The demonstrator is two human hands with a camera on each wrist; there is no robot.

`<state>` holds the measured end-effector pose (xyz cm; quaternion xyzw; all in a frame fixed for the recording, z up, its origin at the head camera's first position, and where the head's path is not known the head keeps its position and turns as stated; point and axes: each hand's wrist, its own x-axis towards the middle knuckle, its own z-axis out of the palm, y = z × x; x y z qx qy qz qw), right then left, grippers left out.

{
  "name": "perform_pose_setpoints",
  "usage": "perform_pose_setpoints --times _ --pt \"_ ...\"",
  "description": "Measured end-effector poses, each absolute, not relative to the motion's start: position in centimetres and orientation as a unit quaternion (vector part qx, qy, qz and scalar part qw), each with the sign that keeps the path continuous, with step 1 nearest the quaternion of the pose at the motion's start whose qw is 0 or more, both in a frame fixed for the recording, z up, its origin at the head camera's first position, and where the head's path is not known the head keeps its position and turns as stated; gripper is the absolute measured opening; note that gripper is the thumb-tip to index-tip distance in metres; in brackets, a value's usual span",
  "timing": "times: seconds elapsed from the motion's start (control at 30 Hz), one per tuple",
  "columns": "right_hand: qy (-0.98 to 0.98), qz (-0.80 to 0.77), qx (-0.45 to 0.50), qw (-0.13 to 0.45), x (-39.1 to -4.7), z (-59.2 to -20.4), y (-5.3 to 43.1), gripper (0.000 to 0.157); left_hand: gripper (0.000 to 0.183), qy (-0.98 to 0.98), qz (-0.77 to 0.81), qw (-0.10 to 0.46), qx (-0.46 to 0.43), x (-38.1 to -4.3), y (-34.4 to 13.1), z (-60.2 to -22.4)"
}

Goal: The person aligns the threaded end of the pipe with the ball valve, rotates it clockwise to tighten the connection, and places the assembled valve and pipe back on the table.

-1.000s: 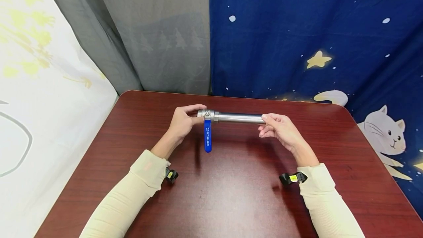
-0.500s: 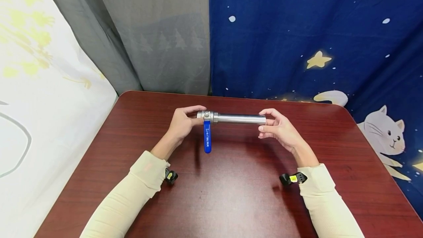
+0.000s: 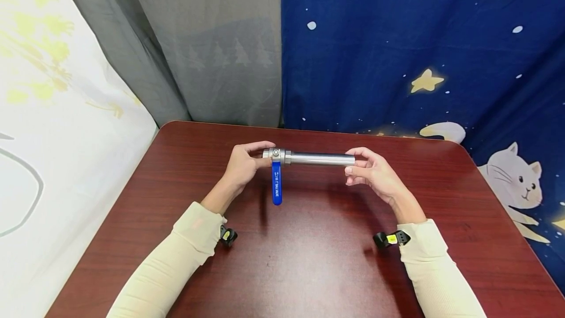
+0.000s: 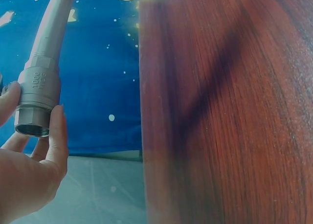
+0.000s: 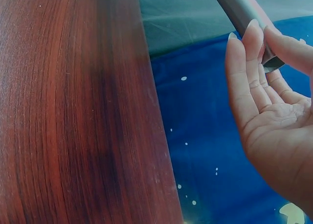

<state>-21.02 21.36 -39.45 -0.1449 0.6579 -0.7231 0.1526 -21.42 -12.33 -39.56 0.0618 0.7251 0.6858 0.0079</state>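
Note:
My left hand (image 3: 241, 165) pinches the left end of a steel ball valve (image 3: 281, 157) between thumb and fingers. A blue lever handle (image 3: 276, 184) points from the valve toward me. Joined to the valve's right side is a smooth steel pipe (image 3: 321, 158), held level above the table. At the pipe's free end my right hand (image 3: 375, 175) curls its fingers and thumb about it. In the left wrist view the open threaded end of the valve (image 4: 39, 87) faces the camera. The hollow pipe end (image 5: 273, 65) shows among the fingers in the right wrist view.
A dark red wooden table (image 3: 304, 259) lies below both hands, with their shadows on it. Behind its far edge hang a grey curtain (image 3: 220, 63) and a blue curtain (image 3: 375, 53) with stars. A white cloth (image 3: 66, 136) hangs at the left.
My right hand has shifted its hold on the pipe end: the thumb has come down from the top, and a finger now lies over the top. The left hand and valve have barely moved.

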Motion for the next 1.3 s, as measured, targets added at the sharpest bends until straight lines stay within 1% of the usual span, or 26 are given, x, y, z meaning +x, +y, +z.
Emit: perform_pose_setpoints --times 0.3,0.6,0.9,1.3 --pt "0.658 -0.722 -0.144 0.158 -21.19 -39.48 21.48 0.029 0.039 0.723 0.689 0.006 0.059 -21.53 -12.24 -39.52" --pt "0.666 -0.719 -0.118 0.159 -21.15 -39.62 21.59 0.010 0.037 0.721 0.690 0.007 0.059 -21.55 -12.05 -39.51" --pt "0.669 -0.720 -0.093 0.158 -21.15 -39.44 21.51 0.007 0.039 0.720 0.691 0.002 0.066 -21.65 -11.78 -39.55" --pt "0.667 -0.723 -0.086 0.155 -21.06 -39.64 21.65 0.014 0.040 0.727 0.683 -0.002 0.069 -21.51 -11.60 -39.45"
